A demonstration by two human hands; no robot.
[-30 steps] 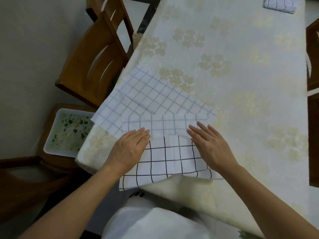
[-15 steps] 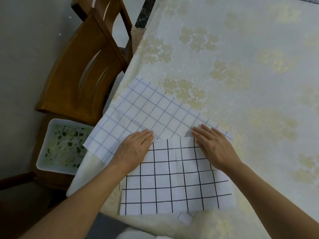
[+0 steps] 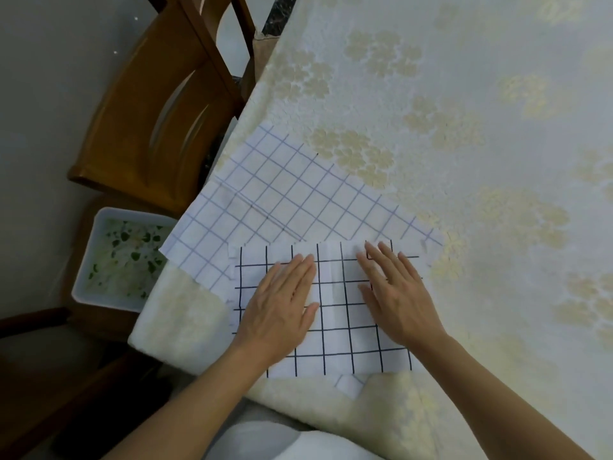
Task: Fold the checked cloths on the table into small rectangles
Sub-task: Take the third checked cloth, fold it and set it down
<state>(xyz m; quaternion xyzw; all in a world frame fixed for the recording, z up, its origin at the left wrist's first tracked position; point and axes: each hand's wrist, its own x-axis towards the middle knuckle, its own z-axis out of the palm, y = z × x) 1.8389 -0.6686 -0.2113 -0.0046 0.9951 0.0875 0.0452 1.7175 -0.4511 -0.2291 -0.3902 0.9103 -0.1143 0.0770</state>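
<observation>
- Open room is found over the table (image 3: 481,210), on the far side and to the right.
- Left edge is flanked by a wooden chair (image 3: 149,127) and a white tray (image 3: 106,302).
- Near corner is taken by blue-checked cloth (image 3: 292,194) and black-checked cloth (image 3: 335,327), the latter pressed by left hand (image 3: 282,307) and right hand (image 3: 398,293).

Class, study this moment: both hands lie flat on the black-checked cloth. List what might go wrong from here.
The black-checked cloth overlaps the blue-checked cloth; the left hand and right hand pressing on it may drag or crease the one beneath.
The blue-checked cloth's corner seems to overhang the table edge above the white tray of greens; a tug might drop it there.
</observation>
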